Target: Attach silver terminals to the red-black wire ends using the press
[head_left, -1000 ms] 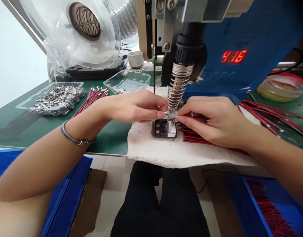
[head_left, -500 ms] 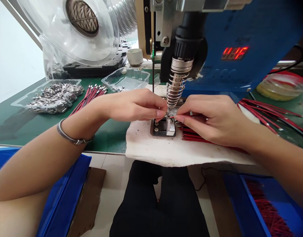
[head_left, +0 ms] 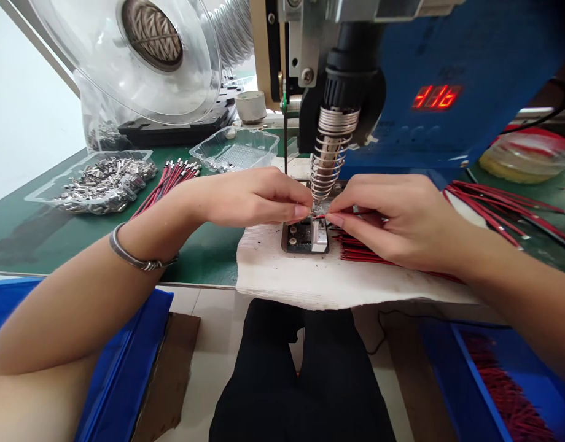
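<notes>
Under the tip of a soldering iron point(head_left: 331, 144) with a coiled wire guard, both hands meet at a small metal fixture point(head_left: 318, 236). My left hand point(head_left: 259, 199) pinches at the fixture's left side; the tiny piece between thumb and fingertip is too small to make out. From the right, my right hand point(head_left: 388, 215) pinches a red wire whose end lies at the iron tip. More red and black wires point(head_left: 363, 250) lie beneath my right hand on a white cloth point(head_left: 292, 279).
At left, a clear tray point(head_left: 102, 181) of small metal parts stands beside a bundle of finished-looking wires point(head_left: 174, 175). Behind is another clear tray point(head_left: 236, 147). A blue machine point(head_left: 411, 135) with a red display rises at right. A blue bin point(head_left: 483, 387) of wires sits below.
The hands stay almost in place at the iron tip, with the red wire end now showing more clearly between them. The red display reads differently. The view has shifted slightly.
</notes>
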A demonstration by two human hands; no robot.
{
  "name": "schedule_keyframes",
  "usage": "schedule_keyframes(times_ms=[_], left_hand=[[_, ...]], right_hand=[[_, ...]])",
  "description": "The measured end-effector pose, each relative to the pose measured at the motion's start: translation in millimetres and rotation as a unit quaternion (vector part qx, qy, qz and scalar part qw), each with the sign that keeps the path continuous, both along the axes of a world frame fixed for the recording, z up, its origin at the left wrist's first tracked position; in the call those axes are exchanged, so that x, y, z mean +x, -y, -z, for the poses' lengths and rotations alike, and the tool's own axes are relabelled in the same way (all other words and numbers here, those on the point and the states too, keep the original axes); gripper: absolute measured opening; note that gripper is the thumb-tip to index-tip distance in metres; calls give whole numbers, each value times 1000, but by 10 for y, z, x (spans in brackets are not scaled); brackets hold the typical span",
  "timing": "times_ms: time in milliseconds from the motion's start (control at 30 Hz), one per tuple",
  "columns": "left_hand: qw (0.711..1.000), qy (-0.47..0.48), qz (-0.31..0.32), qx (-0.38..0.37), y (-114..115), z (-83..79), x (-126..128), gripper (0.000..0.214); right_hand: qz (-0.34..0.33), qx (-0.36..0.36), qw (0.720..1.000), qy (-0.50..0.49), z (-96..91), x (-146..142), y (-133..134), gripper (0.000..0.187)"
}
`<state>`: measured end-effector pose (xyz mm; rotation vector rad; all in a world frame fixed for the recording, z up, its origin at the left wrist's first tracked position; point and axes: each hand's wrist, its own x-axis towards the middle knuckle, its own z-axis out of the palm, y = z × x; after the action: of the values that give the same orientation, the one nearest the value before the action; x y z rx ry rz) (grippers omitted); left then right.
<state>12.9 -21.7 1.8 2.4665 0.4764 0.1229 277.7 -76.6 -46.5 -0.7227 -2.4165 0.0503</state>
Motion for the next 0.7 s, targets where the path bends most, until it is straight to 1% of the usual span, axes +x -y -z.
schedule_keyframes(times_ms=[233,367,500,700], left_hand=[[1000,-6,-9,-23,18,-23,7,38],[999,-6,-13,-31,19,-27,10,39],[1000,-1,-8,-29,27,-30,21,39],[1000,-10,-6,-20,29,-42,26,40]], right_hand=[[14,-14,1000,-3,33,-6,2,18],[25,-19,1000,-3,30,-12,14,20],[42,-16,999,-22,25,-23,33,16],[61,-39,996,-47,22,-52,70,16]])
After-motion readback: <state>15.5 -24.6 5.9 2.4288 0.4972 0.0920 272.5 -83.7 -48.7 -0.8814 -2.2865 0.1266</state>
